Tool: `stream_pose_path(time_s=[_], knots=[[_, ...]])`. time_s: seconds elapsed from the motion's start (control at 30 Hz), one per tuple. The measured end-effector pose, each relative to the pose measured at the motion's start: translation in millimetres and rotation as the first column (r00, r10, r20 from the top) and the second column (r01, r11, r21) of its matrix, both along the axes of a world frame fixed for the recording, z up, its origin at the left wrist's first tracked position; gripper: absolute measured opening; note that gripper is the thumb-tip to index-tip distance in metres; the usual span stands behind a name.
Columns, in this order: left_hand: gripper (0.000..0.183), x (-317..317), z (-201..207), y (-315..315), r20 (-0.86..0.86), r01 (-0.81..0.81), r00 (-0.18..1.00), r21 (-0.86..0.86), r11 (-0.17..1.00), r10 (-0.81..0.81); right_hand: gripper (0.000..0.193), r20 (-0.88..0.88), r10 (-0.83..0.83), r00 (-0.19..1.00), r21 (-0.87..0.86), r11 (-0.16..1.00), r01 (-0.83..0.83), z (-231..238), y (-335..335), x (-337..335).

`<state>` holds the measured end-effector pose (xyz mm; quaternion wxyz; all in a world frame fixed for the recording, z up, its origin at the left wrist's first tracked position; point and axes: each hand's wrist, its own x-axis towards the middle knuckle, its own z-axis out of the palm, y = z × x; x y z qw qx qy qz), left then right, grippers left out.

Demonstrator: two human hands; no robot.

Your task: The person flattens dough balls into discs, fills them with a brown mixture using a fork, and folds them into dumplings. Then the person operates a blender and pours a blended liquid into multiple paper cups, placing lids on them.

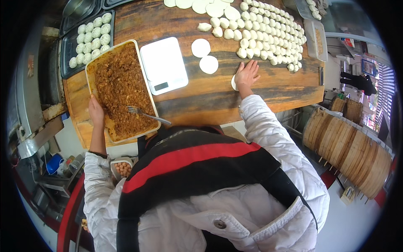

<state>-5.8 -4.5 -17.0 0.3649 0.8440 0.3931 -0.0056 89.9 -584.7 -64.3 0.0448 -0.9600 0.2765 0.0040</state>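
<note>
My left hand (96, 111) grips the left rim of a cream plastic tray (138, 53) full of brown minced filling (121, 84). A metal fork (149, 115) lies in the filling, its handle reaching over the near right rim. Flat on the wooden table, my right hand (247, 74) has its fingers extended over a small dough wrapper (234, 82), which it partly covers. Two more round wrappers, a farther one (200, 48) and a nearer one (208, 65), lie to its left. Beside the tray stands a white kitchen scale (164, 63).
Rows of dough balls (268, 35) cover the table's far right, with flat wrappers (201, 6) at the far edge. Pleated buns (93, 37) sit on a dark tray (67, 65) at left. A clear container (310, 40) stands at the right edge; stacked bamboo steamers (344, 147) stand beyond.
</note>
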Motion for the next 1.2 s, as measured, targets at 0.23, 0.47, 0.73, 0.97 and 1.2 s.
stream_pose_path(time_s=[0.23,0.47,0.73,0.97,1.2], knots=[[0.06,-2.3,-0.9,-2.8,0.05,-0.005,0.999,0.026,1.0,0.004,0.07,-0.187,0.051,0.981,-0.013,0.998,-0.055,5.0,15.6,-5.1],[0.058,3.4,-1.4,9.2,-0.019,0.043,0.999,-0.028,0.999,-0.043,0.068,0.109,0.029,0.994,0.131,0.99,-0.043,-4.0,12.1,-10.4],[0.06,1.9,-9.8,8.3,-0.007,0.034,0.999,0.059,0.998,-0.034,0.064,0.094,0.246,0.965,0.03,0.968,-0.249,-0.8,4.7,-29.7],[0.062,1.5,-2.8,2.6,0.06,0.015,0.998,0.155,0.988,-0.024,0.054,0.273,0.066,0.96,0.207,0.97,-0.126,0.4,-23.7,-9.6],[0.063,6.1,-4.5,4.5,-0.032,0.006,0.999,0.056,0.998,-0.004,0.06,0.049,0.081,0.995,0.031,0.996,-0.083,-7.8,-32.4,-5.0]])
